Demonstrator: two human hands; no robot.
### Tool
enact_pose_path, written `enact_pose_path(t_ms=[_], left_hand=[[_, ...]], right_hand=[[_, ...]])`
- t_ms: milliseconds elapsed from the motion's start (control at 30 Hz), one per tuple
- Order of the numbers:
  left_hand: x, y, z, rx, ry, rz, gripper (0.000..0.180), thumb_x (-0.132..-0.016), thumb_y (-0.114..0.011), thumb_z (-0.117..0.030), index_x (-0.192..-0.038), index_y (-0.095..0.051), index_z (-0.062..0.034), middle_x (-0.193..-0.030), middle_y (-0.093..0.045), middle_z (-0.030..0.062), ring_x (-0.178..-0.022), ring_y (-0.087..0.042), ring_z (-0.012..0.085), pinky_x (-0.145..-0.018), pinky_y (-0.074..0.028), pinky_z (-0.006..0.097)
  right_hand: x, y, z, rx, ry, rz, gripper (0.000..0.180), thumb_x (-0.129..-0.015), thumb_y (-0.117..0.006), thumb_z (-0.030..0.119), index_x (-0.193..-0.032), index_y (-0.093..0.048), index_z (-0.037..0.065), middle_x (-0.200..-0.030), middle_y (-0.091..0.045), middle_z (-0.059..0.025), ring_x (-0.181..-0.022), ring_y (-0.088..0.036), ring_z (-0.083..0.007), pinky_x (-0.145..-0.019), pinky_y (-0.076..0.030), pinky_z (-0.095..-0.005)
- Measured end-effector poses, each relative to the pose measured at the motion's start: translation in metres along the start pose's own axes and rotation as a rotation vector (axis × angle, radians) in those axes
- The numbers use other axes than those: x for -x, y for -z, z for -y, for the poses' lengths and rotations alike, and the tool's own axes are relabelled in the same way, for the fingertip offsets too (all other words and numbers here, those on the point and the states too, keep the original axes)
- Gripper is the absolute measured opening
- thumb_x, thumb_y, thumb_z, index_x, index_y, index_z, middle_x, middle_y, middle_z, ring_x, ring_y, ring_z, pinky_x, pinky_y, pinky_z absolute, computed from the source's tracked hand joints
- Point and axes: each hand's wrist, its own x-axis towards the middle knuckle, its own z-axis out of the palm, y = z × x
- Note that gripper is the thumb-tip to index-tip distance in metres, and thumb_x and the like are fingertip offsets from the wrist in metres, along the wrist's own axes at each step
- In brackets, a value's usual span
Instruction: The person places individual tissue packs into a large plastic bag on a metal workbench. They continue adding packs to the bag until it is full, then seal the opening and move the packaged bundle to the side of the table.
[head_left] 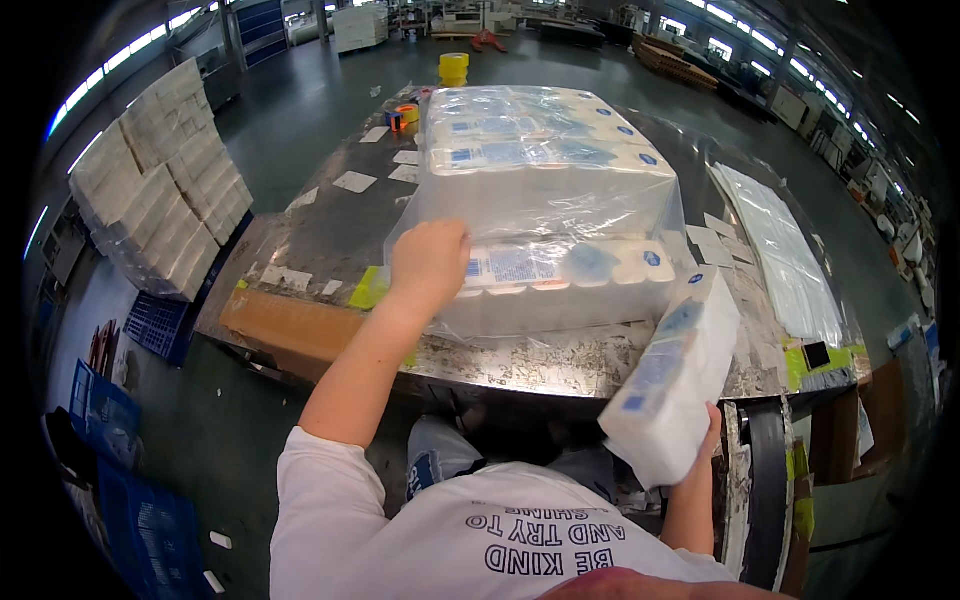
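A large clear plastic bag (545, 215) lies on the metal-topped table (490, 365), around several long white packs of paper rolls (560, 275) with blue print. These packs are stacked higher at the back, with a lower row at the front. My left hand (430, 262) is closed in a fist on the bag's left edge near its front opening. Another long pack of paper rolls (675, 375) is in my right hand (708, 435), tilted at the table's front right edge. Its far end is close to the bag's front right corner. The pack hides part of my right hand's fingers.
A pile of flat plastic bags (785, 255) lies on the table's right side. Yellow tape rolls (454, 68) and a tape dispenser (402, 117) are toward the back. A wrapped stack of packs (165, 180) stands on a blue pallet (165, 325) at left.
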Motion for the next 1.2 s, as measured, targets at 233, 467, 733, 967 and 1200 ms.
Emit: enact_pose_path(t_ms=[233,467,733,967,1200], left_hand=[[-0.021,0.042,-0.045,0.862,0.085,-0.074,0.018,-0.094,-0.060,-0.019,-0.093,-0.065,-0.0014,-0.072,-0.056,-0.0032,-0.067,-0.045,0.0028,-0.059,-0.036,0.021],[-0.031,0.064,-0.075,0.857,0.032,-0.030,0.018,-0.093,-0.060,-0.017,-0.090,-0.066,-0.0004,-0.066,-0.052,-0.0066,-0.061,-0.041,0.0026,-0.054,-0.034,0.022],[0.024,0.092,-0.067,0.294,-0.367,-0.115,0.011,-0.081,-0.069,-0.005,-0.091,-0.067,-0.0036,-0.062,-0.048,0.0033,-0.057,-0.043,0.0080,-0.054,-0.034,0.024],[0.036,0.071,-0.047,0.535,-0.133,-0.168,0.011,-0.082,-0.066,0.000,-0.092,-0.065,-0.0044,-0.065,-0.053,0.0035,-0.057,-0.046,0.0106,-0.053,-0.037,0.026],[0.048,0.056,-0.060,0.432,-0.339,-0.427,0.015,-0.077,-0.067,0.003,-0.089,-0.067,-0.0062,-0.065,-0.052,0.0031,-0.058,-0.049,0.0163,-0.055,-0.039,0.029]], right_hand=[[0.009,-0.025,-0.011,-0.073,-0.110,0.287,0.062,-0.090,-0.052,0.049,-0.132,-0.050,0.004,-0.120,-0.059,-0.0194,-0.108,-0.060,-0.0322,-0.088,-0.052,-0.0445],[-0.017,-0.088,-0.063,-0.124,-0.250,0.366,0.058,-0.092,-0.053,0.046,-0.131,-0.050,0.003,-0.117,-0.059,-0.0186,-0.105,-0.060,-0.0294,-0.086,-0.053,-0.0410],[-0.032,-0.110,-0.081,-0.257,-0.279,0.457,0.055,-0.093,-0.055,0.044,-0.130,-0.050,0.003,-0.114,-0.059,-0.0176,-0.103,-0.061,-0.0262,-0.083,-0.054,-0.0370],[-0.050,-0.129,-0.076,-0.034,-0.258,0.373,0.053,-0.097,-0.050,0.043,-0.129,-0.049,0.001,-0.114,-0.061,-0.0176,-0.096,-0.064,-0.0243,-0.075,-0.056,-0.0329],[-0.144,-0.151,-0.087,0.598,-0.400,0.273,0.043,-0.102,-0.045,0.040,-0.108,-0.058,-0.001,-0.089,-0.069,-0.0160,-0.073,-0.069,-0.0219,-0.060,-0.055,-0.0288]])
